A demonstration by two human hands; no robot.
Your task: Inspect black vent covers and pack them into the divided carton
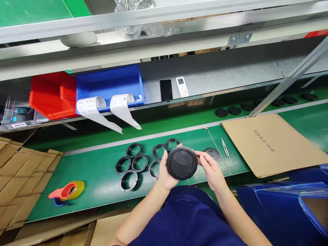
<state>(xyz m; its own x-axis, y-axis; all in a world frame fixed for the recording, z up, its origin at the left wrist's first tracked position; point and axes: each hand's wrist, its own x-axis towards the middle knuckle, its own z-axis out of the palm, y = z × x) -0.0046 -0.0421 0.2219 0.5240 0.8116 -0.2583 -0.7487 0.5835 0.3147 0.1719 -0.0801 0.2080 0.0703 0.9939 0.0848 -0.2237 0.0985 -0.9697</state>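
A round black plastic cap with a small square mark in its middle is held up over the green bench. My left hand is wrapped round its left edge from behind. My right hand pinches its right edge with fingertips. Several black plastic rings lie in a loose cluster on the mat just beyond and left of the cap. A dark round disc lies on the mat behind my right hand.
A tape dispenser with yellow tape lies left. Tweezers and a cardboard sheet lie right. Red bin and blue bin with label rolls, a phone and a remote sit behind. Black discs ride the conveyor.
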